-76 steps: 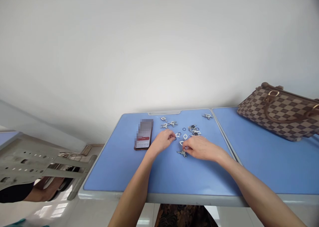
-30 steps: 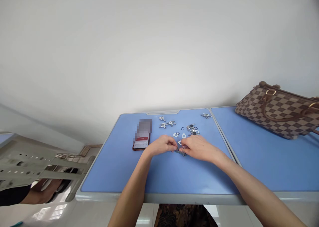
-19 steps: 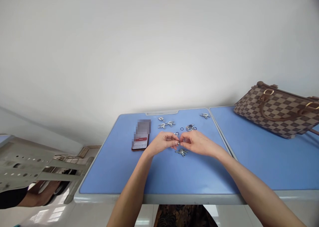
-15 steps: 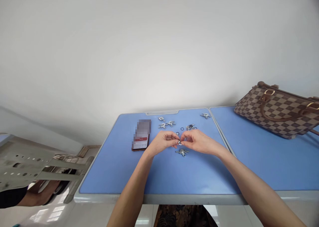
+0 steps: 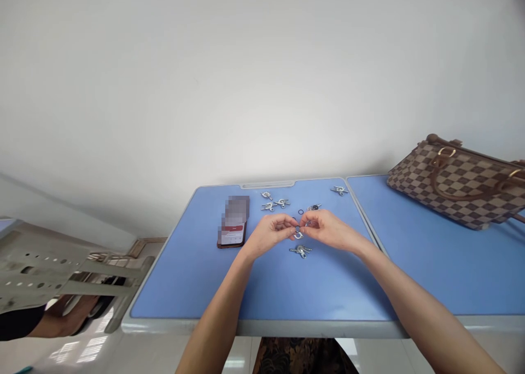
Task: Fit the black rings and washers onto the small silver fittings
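My left hand and my right hand meet fingertip to fingertip above the blue table, both pinched on a small metal fitting with a dark ring. Just below them a finished-looking metal piece lies on the table. More small metal fittings and a loose black ring are scattered beyond my hands. Some of the pile is hidden behind my right hand.
A phone lies face up left of my hands. One stray fitting sits at the far right corner. A checkered brown handbag rests on the adjoining blue table. A perforated metal rack stands at the left.
My hands left the table surface, came together and lifted slightly, now pinching the small fitting and ring between them. The view shifted a little.
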The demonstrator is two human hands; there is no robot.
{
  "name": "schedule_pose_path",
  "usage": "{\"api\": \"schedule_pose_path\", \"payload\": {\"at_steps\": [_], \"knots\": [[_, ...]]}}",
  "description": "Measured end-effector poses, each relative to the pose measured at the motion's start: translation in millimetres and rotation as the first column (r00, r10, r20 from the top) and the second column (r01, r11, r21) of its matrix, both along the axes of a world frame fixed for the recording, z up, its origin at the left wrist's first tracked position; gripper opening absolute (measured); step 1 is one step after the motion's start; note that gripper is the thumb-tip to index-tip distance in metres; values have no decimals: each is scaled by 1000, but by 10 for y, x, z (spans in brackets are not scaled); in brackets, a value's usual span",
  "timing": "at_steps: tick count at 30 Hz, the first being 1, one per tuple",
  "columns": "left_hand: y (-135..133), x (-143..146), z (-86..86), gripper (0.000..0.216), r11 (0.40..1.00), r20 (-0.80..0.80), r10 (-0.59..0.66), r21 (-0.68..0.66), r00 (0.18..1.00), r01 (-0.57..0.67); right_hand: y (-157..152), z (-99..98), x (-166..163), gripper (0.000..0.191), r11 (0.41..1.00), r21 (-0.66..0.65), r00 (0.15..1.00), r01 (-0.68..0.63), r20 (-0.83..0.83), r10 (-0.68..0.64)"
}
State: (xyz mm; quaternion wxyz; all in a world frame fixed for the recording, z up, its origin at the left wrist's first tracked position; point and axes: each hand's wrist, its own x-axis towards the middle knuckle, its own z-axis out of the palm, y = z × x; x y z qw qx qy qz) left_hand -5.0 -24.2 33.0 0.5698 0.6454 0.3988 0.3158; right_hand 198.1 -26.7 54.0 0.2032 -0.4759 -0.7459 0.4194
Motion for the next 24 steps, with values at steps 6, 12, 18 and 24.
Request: {"api": "schedule_pose_path", "payload": {"at_steps": [6,12,18,24], "knots": [[14,-9,-35,21,999,55,-20,-34,998,22,20,-1,24,17,1000,-2,1000,6,-11,-6],[5,4,-4,21,999,77,-18,-29,997,20,15,-1,9,17,999,1,999,32,-28,-32],[0,7,-4,25,999,88,-29,-22,996,31,13,5,-2,16,999,-22,998,46,-46,-47],[4,19,25,21,999,56,17,-34,998,-15,26,-30,-11,16,998,-46,996,41,-72,-44]]}}
